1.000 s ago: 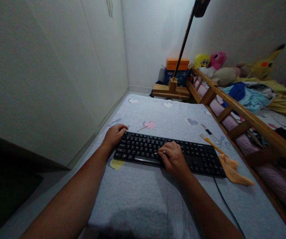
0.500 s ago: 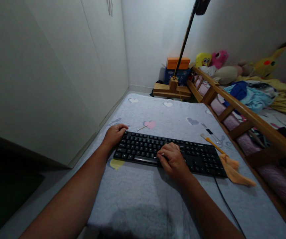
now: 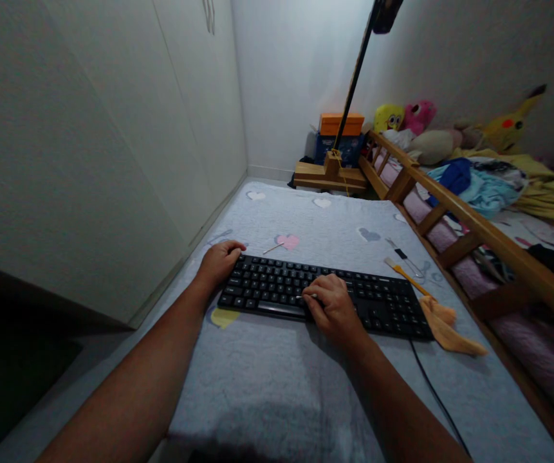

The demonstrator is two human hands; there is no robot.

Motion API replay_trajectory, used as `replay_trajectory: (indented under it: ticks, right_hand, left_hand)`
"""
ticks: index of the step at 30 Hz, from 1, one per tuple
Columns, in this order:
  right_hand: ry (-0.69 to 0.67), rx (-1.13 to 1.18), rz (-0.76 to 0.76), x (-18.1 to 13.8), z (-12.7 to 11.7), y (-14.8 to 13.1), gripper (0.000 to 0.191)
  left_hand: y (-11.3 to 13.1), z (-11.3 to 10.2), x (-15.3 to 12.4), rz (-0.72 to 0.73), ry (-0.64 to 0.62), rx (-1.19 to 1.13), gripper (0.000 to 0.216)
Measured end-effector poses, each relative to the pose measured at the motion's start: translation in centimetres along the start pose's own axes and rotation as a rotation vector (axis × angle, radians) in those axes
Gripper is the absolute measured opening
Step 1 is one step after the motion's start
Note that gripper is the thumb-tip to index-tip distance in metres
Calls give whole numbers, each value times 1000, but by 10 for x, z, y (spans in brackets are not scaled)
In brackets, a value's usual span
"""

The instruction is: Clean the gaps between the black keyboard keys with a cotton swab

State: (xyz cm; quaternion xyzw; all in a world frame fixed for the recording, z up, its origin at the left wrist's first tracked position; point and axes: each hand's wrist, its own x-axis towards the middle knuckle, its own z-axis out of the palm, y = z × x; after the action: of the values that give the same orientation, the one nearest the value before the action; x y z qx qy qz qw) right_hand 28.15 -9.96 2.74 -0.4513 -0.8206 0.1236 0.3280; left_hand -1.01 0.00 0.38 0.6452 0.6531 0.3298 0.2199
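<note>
A black keyboard [image 3: 277, 283] lies across a grey blanket [image 3: 277, 379] with heart prints. My left hand [image 3: 219, 262] grips the keyboard's far left corner, fingers curled over its edge. My right hand [image 3: 333, 307] rests on the middle of the keys, fingers pinched on a thin white stick [image 3: 305, 296] whose tip points left onto the keys.
An orange cloth [image 3: 445, 328] and a yellow-handled brush [image 3: 405, 272] lie by the keyboard's right end, with a small tool [image 3: 405, 254] behind. A second thin stick [image 3: 273, 248] lies beyond the keyboard. A wooden bed rail [image 3: 455, 202] runs along the right; white cupboards [image 3: 112, 141] stand left.
My right hand with the stick has shifted slightly left along the keys. The left hand stays on the keyboard's corner. The view has drifted a little.
</note>
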Motion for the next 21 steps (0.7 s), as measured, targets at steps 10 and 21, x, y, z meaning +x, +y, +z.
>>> replay_trajectory:
  ticks: [10, 21]
  right_hand:
    - [-5, 25, -24, -1, -1, -4, 17]
    - [11, -16, 13, 2, 4, 2, 14]
  left_hand:
    - [0, 1, 0, -10, 17, -14, 36]
    - [-4, 3, 3, -10, 7, -62, 37]
